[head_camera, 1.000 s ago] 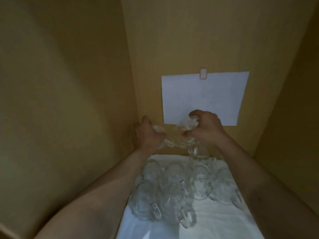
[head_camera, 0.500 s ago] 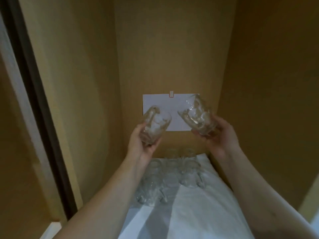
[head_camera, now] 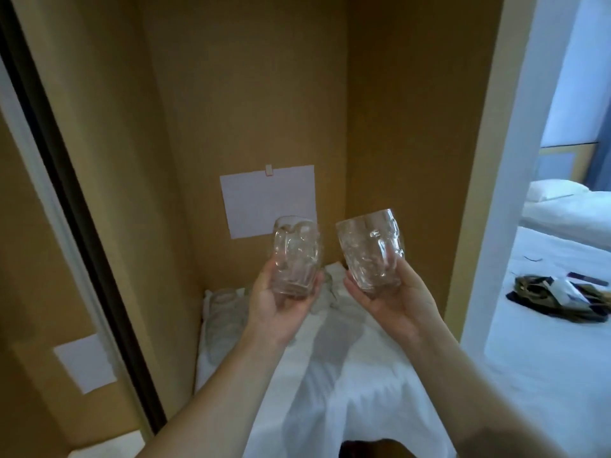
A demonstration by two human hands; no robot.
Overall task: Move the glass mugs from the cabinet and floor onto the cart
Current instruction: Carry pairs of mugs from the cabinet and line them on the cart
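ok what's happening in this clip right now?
A person is emptying a tan wooden cabinet of clear dimpled glass mugs. The left hand holds one mug upright, and the right hand holds a second mug, slightly tilted, both lifted above the white cloth covering the shelf. More glass mugs sit on the cloth at the back left. No cart is in view.

Cloth-covered shelf (head_camera: 347,375) under glass mugs (head_camera: 224,305).
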